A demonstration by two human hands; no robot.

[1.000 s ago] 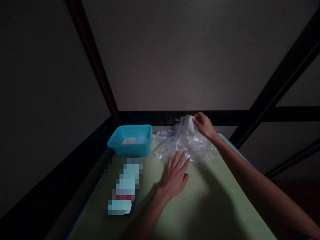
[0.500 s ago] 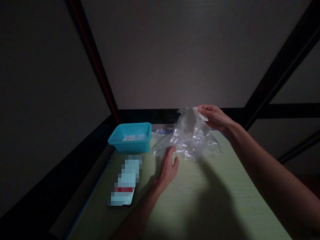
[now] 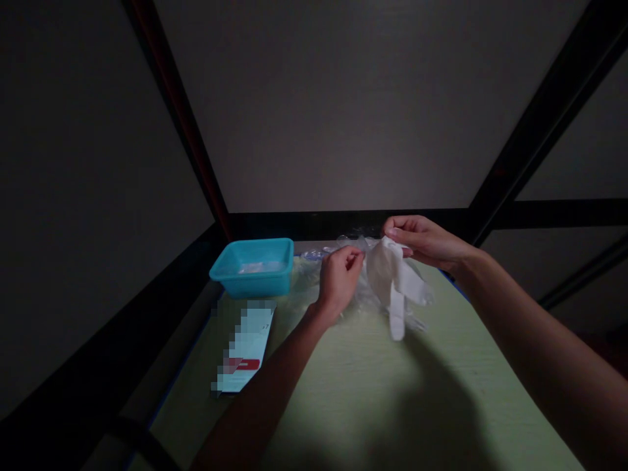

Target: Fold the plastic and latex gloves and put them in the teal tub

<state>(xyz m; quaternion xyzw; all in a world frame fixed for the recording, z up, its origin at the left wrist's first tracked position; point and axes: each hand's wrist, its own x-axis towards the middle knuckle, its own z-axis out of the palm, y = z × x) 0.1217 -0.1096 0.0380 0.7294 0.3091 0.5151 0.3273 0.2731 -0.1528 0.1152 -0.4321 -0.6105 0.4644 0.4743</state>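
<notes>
A limp white glove (image 3: 385,268) dangles from my right hand (image 3: 429,242), pinched at its upper end between thumb and fingers. Its finger-like strips hang down over the table. My left hand (image 3: 339,278) is closed just left of the glove, its fingertips pinching the crumpled clear plastic bag (image 3: 364,301). Part of the bag lies behind the glove and the left hand, so its opening cannot be made out.
On the left of the pale green table (image 3: 333,386) stands a turquoise plastic basin (image 3: 255,284) with something pale inside. In front of it lies a phone (image 3: 252,340) with a lit screen, partly pixelated. A grey wall panel (image 3: 343,118) rises behind the table.
My left hand has gone from open to pinching the bag, moving up and right. The glove, earlier bunched against the raised bag, now hangs in front of it, and the bag has sunk lower.
</notes>
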